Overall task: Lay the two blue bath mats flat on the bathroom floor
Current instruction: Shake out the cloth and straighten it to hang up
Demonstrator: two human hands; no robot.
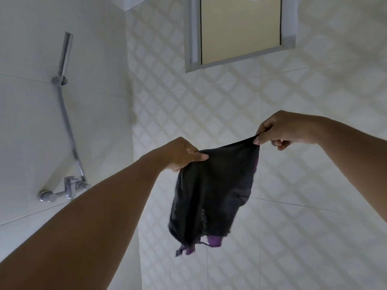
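The left grip [184,156] and right grip [287,130] each pinched a top corner of a dark mat [211,195], which hung crumpled below the window [240,30]. Spreading seemed underway; next it needed lowering flat onto the floor, unseen here.

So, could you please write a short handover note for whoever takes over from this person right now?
Left hand: pinches one top corner of the dark cloth.
Right hand: pinches the other top corner.
The cloth hangs in the air before the tiled wall, below the window; it may be one of the mats, I cannot tell.
Done: no mat shows as laid; the floor is out of view.
Left: lay both mats flat.
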